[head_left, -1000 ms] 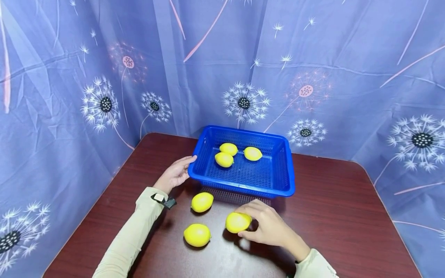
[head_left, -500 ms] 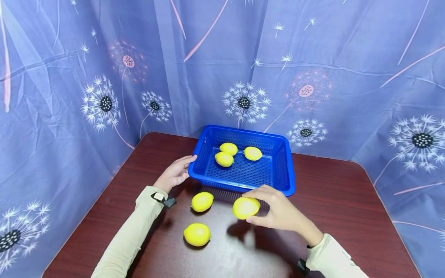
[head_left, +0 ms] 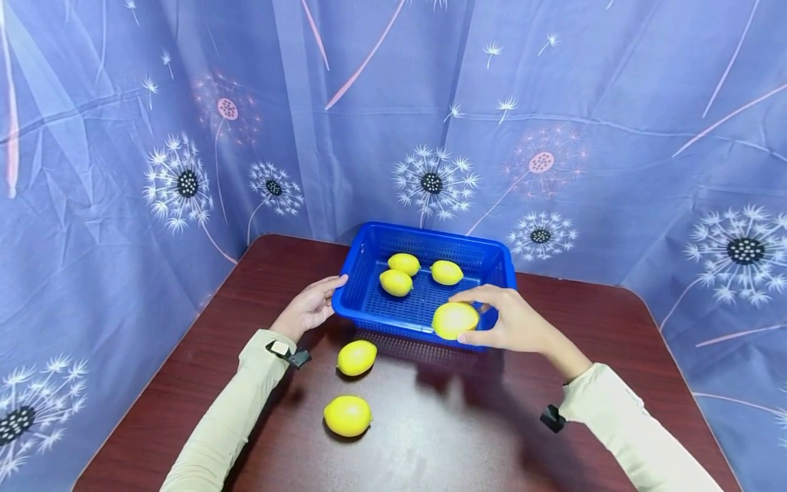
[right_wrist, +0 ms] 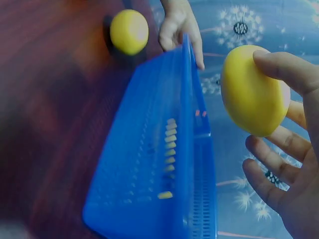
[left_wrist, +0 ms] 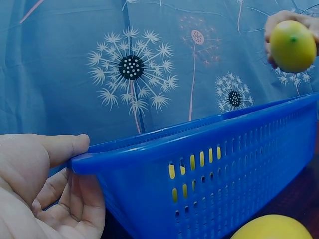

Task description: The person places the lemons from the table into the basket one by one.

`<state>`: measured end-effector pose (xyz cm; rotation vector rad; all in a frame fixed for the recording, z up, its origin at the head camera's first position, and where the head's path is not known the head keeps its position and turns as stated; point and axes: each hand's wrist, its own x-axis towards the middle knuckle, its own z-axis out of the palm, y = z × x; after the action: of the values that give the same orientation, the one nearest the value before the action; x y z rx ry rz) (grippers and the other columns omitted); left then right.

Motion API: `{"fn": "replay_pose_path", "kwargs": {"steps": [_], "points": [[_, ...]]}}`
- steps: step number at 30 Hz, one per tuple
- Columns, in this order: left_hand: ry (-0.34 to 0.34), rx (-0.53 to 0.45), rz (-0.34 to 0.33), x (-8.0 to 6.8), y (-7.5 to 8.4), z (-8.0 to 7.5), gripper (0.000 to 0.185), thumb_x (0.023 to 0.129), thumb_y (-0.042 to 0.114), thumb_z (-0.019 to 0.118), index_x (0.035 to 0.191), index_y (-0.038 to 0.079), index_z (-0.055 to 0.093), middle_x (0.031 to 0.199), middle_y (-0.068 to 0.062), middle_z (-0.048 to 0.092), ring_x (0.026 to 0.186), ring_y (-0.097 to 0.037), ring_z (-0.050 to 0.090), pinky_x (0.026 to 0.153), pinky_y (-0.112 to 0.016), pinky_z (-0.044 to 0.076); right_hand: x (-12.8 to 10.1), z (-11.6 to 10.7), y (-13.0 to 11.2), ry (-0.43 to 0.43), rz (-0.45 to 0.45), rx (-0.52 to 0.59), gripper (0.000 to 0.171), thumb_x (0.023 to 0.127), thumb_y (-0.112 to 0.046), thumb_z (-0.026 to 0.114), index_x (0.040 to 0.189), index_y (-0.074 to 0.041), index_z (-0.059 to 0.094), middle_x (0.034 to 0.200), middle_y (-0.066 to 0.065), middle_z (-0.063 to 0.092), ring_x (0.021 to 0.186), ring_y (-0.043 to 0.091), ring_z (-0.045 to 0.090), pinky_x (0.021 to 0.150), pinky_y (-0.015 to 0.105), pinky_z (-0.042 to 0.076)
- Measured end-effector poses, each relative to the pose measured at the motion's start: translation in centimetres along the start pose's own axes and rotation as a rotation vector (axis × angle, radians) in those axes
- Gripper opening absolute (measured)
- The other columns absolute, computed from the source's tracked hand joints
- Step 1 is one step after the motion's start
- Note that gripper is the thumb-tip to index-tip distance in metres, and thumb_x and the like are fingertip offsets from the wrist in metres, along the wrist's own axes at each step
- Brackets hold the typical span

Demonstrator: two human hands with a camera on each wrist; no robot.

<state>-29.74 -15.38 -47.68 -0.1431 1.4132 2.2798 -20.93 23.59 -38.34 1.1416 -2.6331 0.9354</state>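
Observation:
A blue plastic basket [head_left: 399,321] with slotted sides stands toward the back of the table. Inside it lie three yellow lemons, among them a front-left lemon [head_left: 396,282] and a right one [head_left: 446,272]. My left hand [head_left: 307,307] grips the basket's left rim; in the left wrist view the thumb [left_wrist: 70,147] lies on top and the fingers curl underneath. Above the basket's front right edge, my right hand [head_left: 513,321] pinches another lemon [right_wrist: 254,89] between thumb and fingers. The right wrist view shows this lemon higher than the rim.
Two loose lemons rest on the dark red table [head_left: 590,342] in front of the basket: a farther lemon [head_left: 356,358] and a nearer lemon [head_left: 348,415]. A blue curtain [head_left: 369,137] with dandelion prints hangs behind and along both sides.
My right hand has lifted its lemon from low over the table in front and carried it away from me and to the right, over the basket's front edge. The left hand has stayed put.

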Motion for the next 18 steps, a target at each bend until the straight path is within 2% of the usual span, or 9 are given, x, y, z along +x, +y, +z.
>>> {"fn": "replay_pose_path", "kwargs": {"steps": [6, 11, 18], "points": [[-0.004, 0.004, -0.003, -0.1, -0.1, -0.1, 0.025, 0.106, 0.021, 0.058, 0.125, 0.007, 0.050, 0.102, -0.003, 0.073, 0.087, -0.012, 0.071, 0.078, -0.023, 0.059, 1.7, -1.2, 1.1, -0.042, 0.036, 0.004, 0.055, 0.078, -0.030, 0.090, 0.128, -0.016, 0.070, 0.123, 0.000, 0.072, 0.103, 0.016, 0.064, 0.078, 0.041, 0.060], [-0.012, 0.010, 0.004, -0.1, -0.1, -0.2, 0.023, 0.107, 0.022, 0.058, 0.123, 0.008, 0.051, 0.103, -0.003, 0.073, 0.088, -0.012, 0.071, 0.080, -0.024, 0.059, 3.1, -1.8, 2.7, -0.109, 0.085, 0.031, 0.056, 0.081, -0.030, 0.089, 0.130, -0.014, 0.068, 0.127, 0.002, 0.070, 0.106, 0.019, 0.064, 0.084, 0.045, 0.060], [-0.016, 0.018, 0.007, -0.1, 0.0, -0.1, 0.020, 0.107, 0.021, 0.057, 0.121, 0.009, 0.052, 0.100, -0.002, 0.072, 0.088, -0.011, 0.070, 0.079, -0.023, 0.059, 5.3, -2.4, 5.1, -0.192, 0.076, 0.059, 0.058, 0.081, -0.031, 0.089, 0.132, -0.013, 0.068, 0.131, 0.006, 0.069, 0.115, 0.025, 0.064, 0.086, 0.044, 0.060]]}}
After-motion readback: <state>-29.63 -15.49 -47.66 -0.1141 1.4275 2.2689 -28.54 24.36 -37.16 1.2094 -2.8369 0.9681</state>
